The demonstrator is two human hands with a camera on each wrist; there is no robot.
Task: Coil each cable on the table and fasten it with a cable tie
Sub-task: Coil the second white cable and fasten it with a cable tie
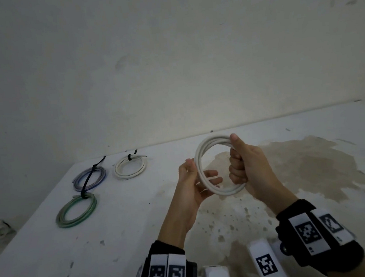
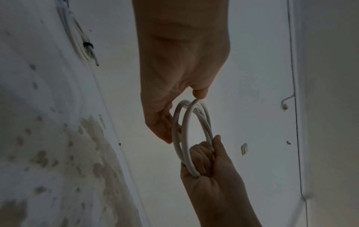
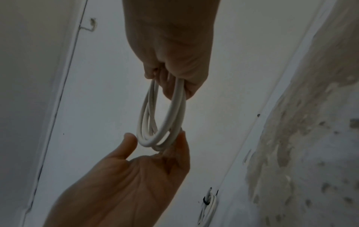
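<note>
Toward the bench's point(image 1: 55, 260) far left corner lie three tied coils: a green coil point(image 1: 76, 210) nearest the left edge, a blue-grey coil point(image 1: 90, 178) behind it, and a white tied coil point(image 1: 130, 168) just right of that, each bound with a black cable tie point(image 1: 130, 158). The head view alone shows all three; each wrist view catches only the white tied coil, at its picture's edge.

Right of them, held above the bench's middle, is a loose white cable coil point(image 1: 202, 149). The left hand point(image 1: 194, 181) takes its left side in a light grip, thumb on one side and fingers on the other. The right wrist view shows that palm turned up, fingers fairly straight. The right hand point(image 1: 250, 167) has a full grip, fingers curled round the coil's right side, thumb on top; the left wrist view shows that fist closed on the strands.
</note>
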